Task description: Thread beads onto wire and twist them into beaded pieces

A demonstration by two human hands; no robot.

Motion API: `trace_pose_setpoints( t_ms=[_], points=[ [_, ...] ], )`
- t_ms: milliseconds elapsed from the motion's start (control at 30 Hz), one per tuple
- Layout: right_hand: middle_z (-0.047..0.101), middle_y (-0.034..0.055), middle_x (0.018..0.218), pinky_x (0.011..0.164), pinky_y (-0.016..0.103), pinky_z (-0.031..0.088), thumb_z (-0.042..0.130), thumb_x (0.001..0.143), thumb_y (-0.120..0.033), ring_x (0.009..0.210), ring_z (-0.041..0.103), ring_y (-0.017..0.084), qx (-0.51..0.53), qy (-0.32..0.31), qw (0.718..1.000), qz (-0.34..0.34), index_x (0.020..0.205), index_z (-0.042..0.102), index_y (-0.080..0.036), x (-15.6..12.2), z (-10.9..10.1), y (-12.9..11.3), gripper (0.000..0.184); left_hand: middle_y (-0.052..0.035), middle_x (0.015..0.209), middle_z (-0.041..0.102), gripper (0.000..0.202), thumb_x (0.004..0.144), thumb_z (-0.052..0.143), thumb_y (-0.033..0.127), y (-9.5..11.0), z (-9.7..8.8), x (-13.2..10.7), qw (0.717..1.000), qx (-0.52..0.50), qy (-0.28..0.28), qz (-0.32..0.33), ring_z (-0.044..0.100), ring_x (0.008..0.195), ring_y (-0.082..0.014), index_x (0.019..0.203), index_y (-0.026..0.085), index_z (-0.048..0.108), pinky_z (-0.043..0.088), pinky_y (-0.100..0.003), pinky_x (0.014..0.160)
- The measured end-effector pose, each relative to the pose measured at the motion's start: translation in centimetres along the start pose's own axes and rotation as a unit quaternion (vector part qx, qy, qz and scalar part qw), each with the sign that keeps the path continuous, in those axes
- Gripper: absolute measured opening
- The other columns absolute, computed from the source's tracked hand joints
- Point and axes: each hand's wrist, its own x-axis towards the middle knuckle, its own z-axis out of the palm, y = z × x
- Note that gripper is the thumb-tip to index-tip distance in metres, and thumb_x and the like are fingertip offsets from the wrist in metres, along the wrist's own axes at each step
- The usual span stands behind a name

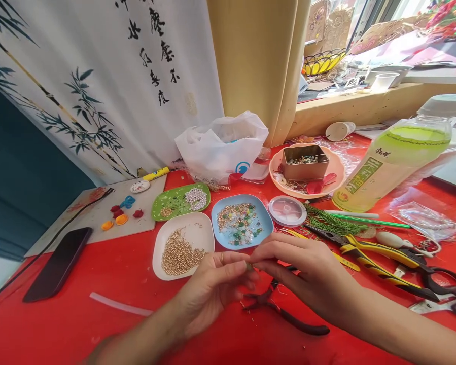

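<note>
Head view: both hands' fingers (250, 263) pinch a tiny bead (248, 265), its axis too small to tell.

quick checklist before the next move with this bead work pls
1. Both hands meet on the piece: left hand and right hand pinch a tiny item at their fingertips: ok.
2. What the item is: too small, cannot tell.
3. Bead supply close: white dish of gold beads and blue dish of mixed beads lie just beyond the hands: ok.
4. Red-handled pliers lie under the hands: ok.
5. Bottle lies on its side, cap on: ok.
</note>
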Motion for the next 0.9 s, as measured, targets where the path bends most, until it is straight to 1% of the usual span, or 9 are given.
trace_pose_setpoints(
  t_ms=[100, 233, 467, 667, 900],
  points=[
    [0.064, 0.0021, 0.07, 0.056, 0.017, 0.046, 0.052, 0.081, -0.008, 0.061, 0.059, 0.01, -0.029, 0.008, 1.0, -0.003, 0.077, 0.06, -0.014, -0.14, 0.12, 0.32, 0.011, -0.0056, 0.062, 0.067, 0.016, 0.063, 0.074, 0.015, -0.03, -0.06, -0.01, 1.0, 0.002, 0.001, -0.003, 0.06, 0.052, -0.0076, 0.075, 0.007, 0.067, 0.041, -0.01, 0.042],
    [0.064, 0.0019, 0.068, 0.054, 0.018, 0.045, 0.05, 0.082, -0.009, 0.06, 0.058, 0.01, -0.064, 0.0, 0.998, -0.01, 0.076, 0.059, -0.014, -0.24, 0.12, 0.22, 0.012, -0.0065, 0.064, 0.067, 0.016, 0.063, 0.074, 0.018, 0.02, 0.01, -0.02, 1.0, 0.009, 0.008, -0.009, 0.061, 0.054, -0.008, 0.073, 0.007, 0.067, 0.041, -0.01, 0.042],
    [0.062, 0.0001, 0.064, 0.051, 0.017, 0.044, 0.041, 0.087, -0.014, 0.055, 0.057, 0.009, -0.09, -0.011, 0.996, -0.003, 0.075, 0.055, -0.017, -0.4, 0.54, -0.13, 0.019, -0.0055, 0.06, 0.067, 0.017, 0.06, 0.075, 0.017, 0.12, 0.04, -0.04, 0.999, 0.024, 0.017, -0.023, 0.061, 0.054, -0.0084, 0.073, 0.008, 0.068, 0.042, -0.01, 0.042],
    [0.063, 0.0009, 0.067, 0.052, 0.018, 0.044, 0.039, 0.088, -0.013, 0.057, 0.057, 0.009, -0.093, -0.03, 0.995, -0.009, 0.078, 0.055, -0.017, -0.67, 0.73, -0.11, 0.019, -0.0058, 0.059, 0.067, 0.015, 0.06, 0.074, 0.018, 0.14, -0.12, -0.08, 0.999, 0.036, 0.014, -0.026, 0.06, 0.052, -0.0083, 0.071, 0.009, 0.068, 0.041, -0.011, 0.042],
    [0.063, -0.0022, 0.065, 0.051, 0.015, 0.042, 0.047, 0.083, -0.009, 0.055, 0.055, 0.007, -0.058, -0.022, 0.997, 0.04, 0.076, 0.055, -0.017, -0.57, 0.59, -0.2, 0.014, -0.0058, 0.059, 0.067, 0.014, 0.06, 0.073, 0.016, 0.24, 0.02, -0.07, 0.999, 0.04, 0.019, -0.03, 0.06, 0.052, -0.0081, 0.071, 0.009, 0.068, 0.04, -0.01, 0.042]
  ],
)
